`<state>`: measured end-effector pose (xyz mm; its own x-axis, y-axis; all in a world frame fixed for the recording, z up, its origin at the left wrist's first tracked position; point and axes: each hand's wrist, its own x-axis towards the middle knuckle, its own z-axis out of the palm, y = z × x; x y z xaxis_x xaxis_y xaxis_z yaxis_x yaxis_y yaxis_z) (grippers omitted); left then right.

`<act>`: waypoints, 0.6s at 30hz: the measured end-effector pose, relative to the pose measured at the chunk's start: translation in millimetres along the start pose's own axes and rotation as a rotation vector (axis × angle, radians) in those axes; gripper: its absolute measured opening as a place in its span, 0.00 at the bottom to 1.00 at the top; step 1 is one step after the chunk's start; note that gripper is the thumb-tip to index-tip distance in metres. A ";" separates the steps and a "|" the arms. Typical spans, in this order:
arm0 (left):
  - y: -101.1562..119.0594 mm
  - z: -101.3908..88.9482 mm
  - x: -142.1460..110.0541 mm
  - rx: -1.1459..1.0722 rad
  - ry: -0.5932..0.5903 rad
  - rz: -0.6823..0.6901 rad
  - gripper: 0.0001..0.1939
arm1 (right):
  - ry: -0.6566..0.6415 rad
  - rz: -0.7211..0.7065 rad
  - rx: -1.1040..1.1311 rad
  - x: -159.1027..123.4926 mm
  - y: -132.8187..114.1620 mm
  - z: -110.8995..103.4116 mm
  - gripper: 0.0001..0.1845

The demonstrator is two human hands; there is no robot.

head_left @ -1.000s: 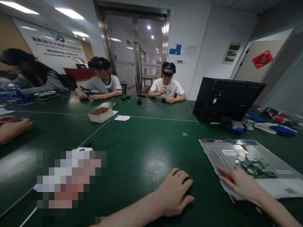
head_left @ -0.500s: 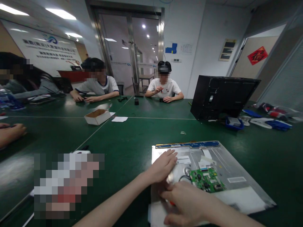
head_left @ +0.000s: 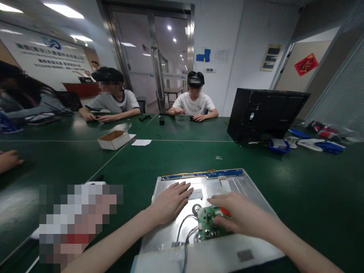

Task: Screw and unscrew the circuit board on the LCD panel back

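A silver display panel (head_left: 167, 235) lies back side up on the green table in front of me. On it sits a green circuit board (head_left: 209, 220) with dark cables running toward the near edge. A blue circuit strip (head_left: 196, 175) lines its far edge. My left hand (head_left: 173, 199) rests flat on the panel's left part, fingers stretched out. Over the circuit board, my right hand (head_left: 241, 216) is curled around a red thing (head_left: 225, 211), mostly hidden by the fingers; its kind cannot be made out.
An open white box (head_left: 113, 141) and a paper slip (head_left: 141, 142) lie beyond the panel. Farther right stands a black monitor (head_left: 267, 113), with a blue tray (head_left: 279, 146) and gloves (head_left: 321, 145) beside it. Several people sit around the table (head_left: 176, 155).
The panel has shifted left and turned, my left hand moving along with it. My right hand has gone from the panel's near left side to above the circuit board.
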<state>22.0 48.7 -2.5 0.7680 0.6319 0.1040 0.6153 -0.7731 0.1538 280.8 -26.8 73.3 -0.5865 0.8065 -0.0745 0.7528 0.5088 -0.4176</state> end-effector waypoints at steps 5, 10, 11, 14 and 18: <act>-16.2 -4.8 -14.1 0.020 0.034 0.056 0.20 | 0.073 0.251 0.005 -30.3 66.4 8.0 0.24; -30.5 -6.8 -20.2 0.022 0.076 0.061 0.20 | 0.022 0.291 -0.035 -44.5 79.3 31.0 0.28; -32.2 -7.8 -19.6 0.030 0.057 0.057 0.20 | 0.024 0.293 -0.039 -43.8 77.5 34.5 0.28; -33.7 -13.0 -15.2 0.069 0.017 0.017 0.19 | 0.042 0.297 -0.046 -38.5 71.3 40.0 0.27; -26.7 -26.9 -13.6 0.085 0.007 -0.055 0.16 | 0.045 0.296 -0.069 -31.9 67.4 39.1 0.26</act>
<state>-9.6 62.3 18.4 0.7315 0.6738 0.1042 0.6697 -0.7388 0.0755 338.5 -30.1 12.1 -0.3261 0.9345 -0.1426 0.9084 0.2680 -0.3210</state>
